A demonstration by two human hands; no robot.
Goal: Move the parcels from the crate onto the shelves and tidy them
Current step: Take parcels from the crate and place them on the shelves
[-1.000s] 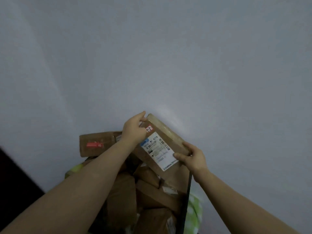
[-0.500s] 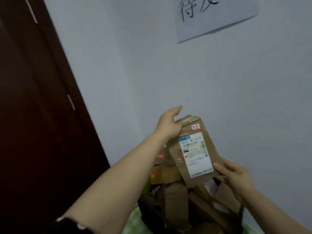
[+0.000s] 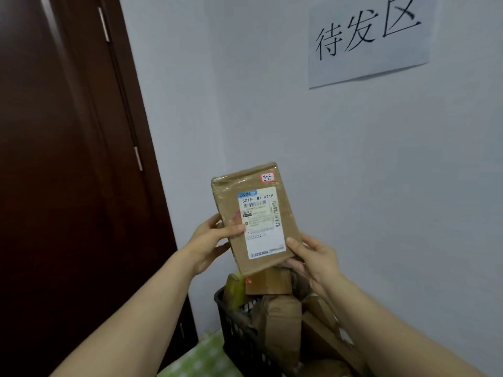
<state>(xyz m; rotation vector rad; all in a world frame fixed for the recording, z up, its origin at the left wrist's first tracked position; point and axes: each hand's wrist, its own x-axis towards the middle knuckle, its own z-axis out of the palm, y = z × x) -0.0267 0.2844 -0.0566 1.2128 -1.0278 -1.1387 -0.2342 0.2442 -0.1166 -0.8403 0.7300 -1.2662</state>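
Brown parcel [image 3: 253,219] upright above black crate [image 3: 239,331], in the grip of left hand [image 3: 207,242] and right hand [image 3: 313,257].

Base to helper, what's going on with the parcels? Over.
Gripping: left hand, right hand, both on one parcel. It's upright above the crate. Crate holds more parcels; no shelf in view.

Crate [image 3: 231,322] cut off below; label [image 3: 265,235] fine print illegible.

The paper sign [image 3: 368,39] on the wall reads "待发区". The parcel [image 3: 255,217] bears a shipping label [image 3: 262,223] printed "501E- M1 A218". Its small red-edged sticker [image 3: 267,178] reads "3-2-4".
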